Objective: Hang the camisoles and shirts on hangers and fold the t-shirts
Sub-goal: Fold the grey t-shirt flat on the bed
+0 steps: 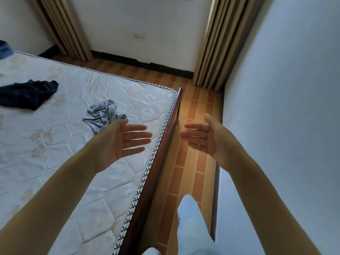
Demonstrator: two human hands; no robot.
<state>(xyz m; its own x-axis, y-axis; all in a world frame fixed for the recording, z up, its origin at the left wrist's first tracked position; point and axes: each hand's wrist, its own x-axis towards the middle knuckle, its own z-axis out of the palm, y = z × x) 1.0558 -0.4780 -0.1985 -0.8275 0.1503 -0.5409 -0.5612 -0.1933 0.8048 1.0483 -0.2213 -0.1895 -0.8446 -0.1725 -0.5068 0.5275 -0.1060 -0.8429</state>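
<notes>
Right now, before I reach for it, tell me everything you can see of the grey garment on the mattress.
The grey garment is a thin, soft-looking piece in blue-grey fabric, crumpled into a loose heap with folds and twisted bands; its type cannot be told. It lies on the white quilted mattress, toward the bed's right edge. The open left hand hovers just in front of it, hiding its near corner; whether they touch is unclear. The dark navy garment lies apart from it.

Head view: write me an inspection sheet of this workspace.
Surface: bare quilted mattress on a dark wood frame.
Job's things: crumpled grey garment near the left hand; dark navy garment farther left; blue fabric at the far edge. No hangers seen.
Clutter: nothing seen.
Grips: left hand and right hand open, palms facing, empty.
Cables: nothing seen.
Surroundings: wall socket, beige curtains, wood-pattern floor.
</notes>
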